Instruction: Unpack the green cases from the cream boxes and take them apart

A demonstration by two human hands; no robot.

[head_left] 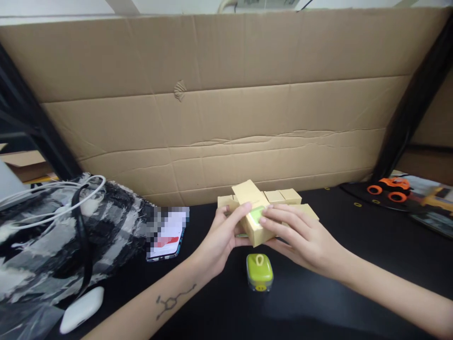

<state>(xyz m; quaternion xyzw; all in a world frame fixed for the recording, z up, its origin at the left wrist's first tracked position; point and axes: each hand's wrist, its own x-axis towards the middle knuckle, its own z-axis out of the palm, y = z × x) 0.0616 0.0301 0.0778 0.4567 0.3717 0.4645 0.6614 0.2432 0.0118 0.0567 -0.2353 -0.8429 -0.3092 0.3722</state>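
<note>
My left hand (226,229) grips the left side of a small pale-yellow cardboard box (260,234), its thumb along the box's near edge. The box's lid flap (247,192) stands up at the back. A green item (257,215) shows in the box's opening. From the right, my right hand (304,233) holds the same box, its fingertips at the green item and the rest of the fingers bent round the side. A small case with a lime-green lid, a loop on top and a clear lower part (260,272) stands on the black table just in front of the box.
More pale-yellow boxes (290,196) stand behind my hands. Left are a phone (168,236), a black-and-white shaggy cloth (120,222), white cables (85,200) and a white rounded case (83,309). An orange toy car (391,189) sits right; a cardboard panel (226,113) rises behind.
</note>
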